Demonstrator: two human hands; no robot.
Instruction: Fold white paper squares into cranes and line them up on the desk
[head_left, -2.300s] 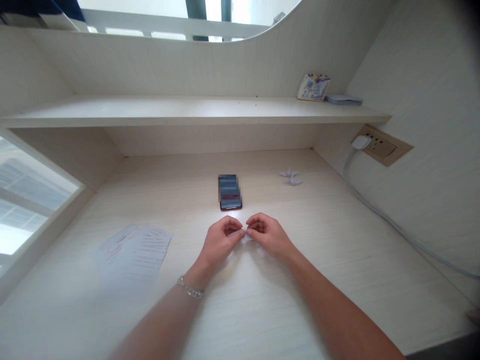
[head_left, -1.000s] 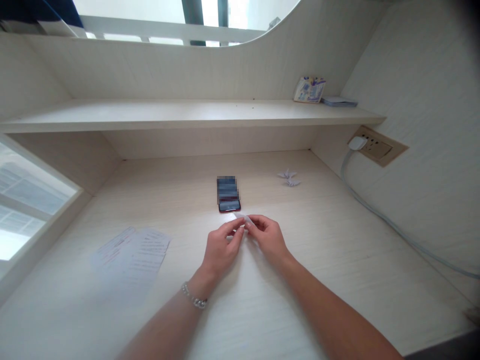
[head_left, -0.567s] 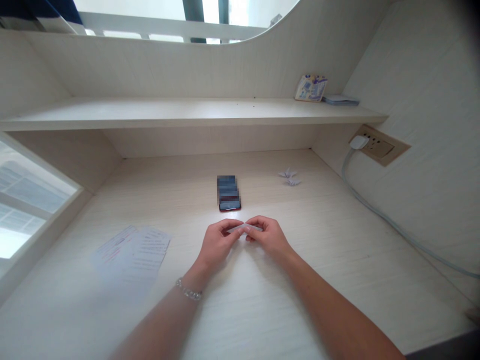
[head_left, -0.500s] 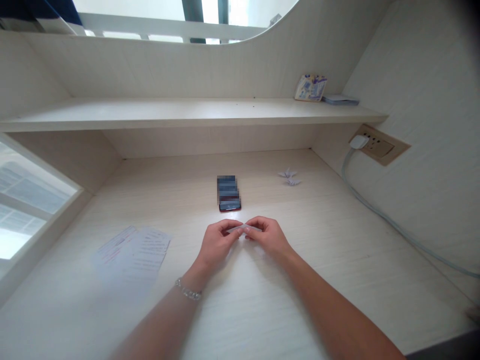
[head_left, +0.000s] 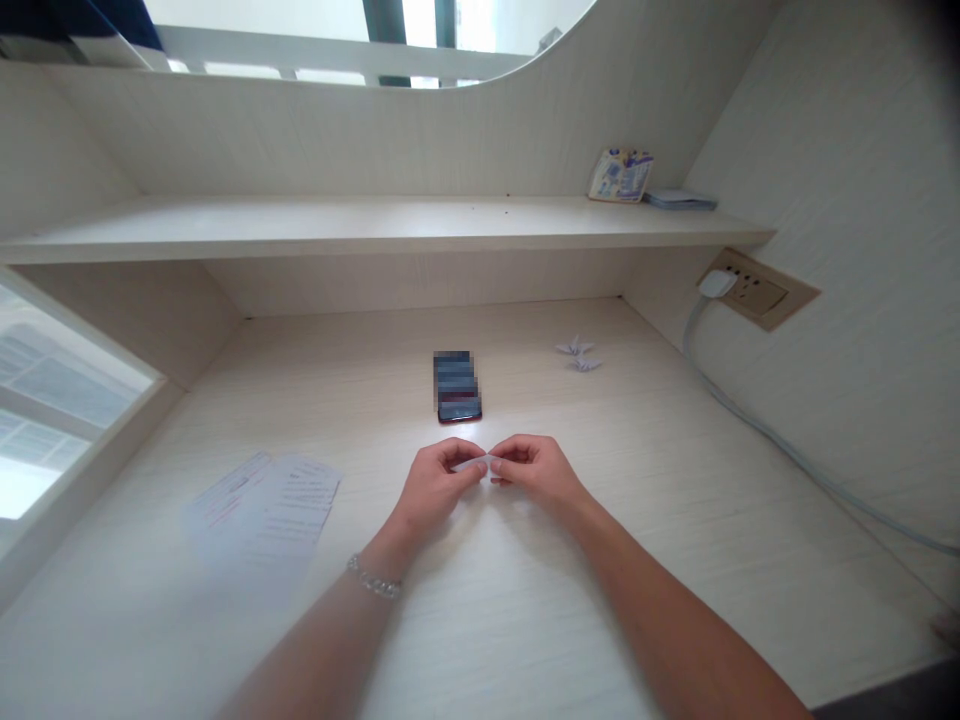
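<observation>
Between my two hands is a small piece of white paper (head_left: 472,462), mostly covered by the fingers. My left hand (head_left: 439,482) is closed on its left side in a pinch of thumb and fingers. From the other side my right hand (head_left: 541,474) pinches the same paper, the fingertips of both hands almost meeting. Just beyond the hands a phone (head_left: 457,388) lies flat on the desk, its screen pixelated. Two small folded paper cranes (head_left: 576,347) rest close together farther back on the right.
Sheets of paper with writing (head_left: 296,510) lie on the desk (head_left: 675,480) at the left. A shelf (head_left: 375,220) at the back carries a colourful packet (head_left: 621,175) and a flat pad (head_left: 681,200). From a wall socket (head_left: 761,290) a cable (head_left: 780,440) runs down the right side.
Both hands stay pinched on the paper with only slight finger shifts. The paper shows a little less on the right side. Everything else stays in place.
</observation>
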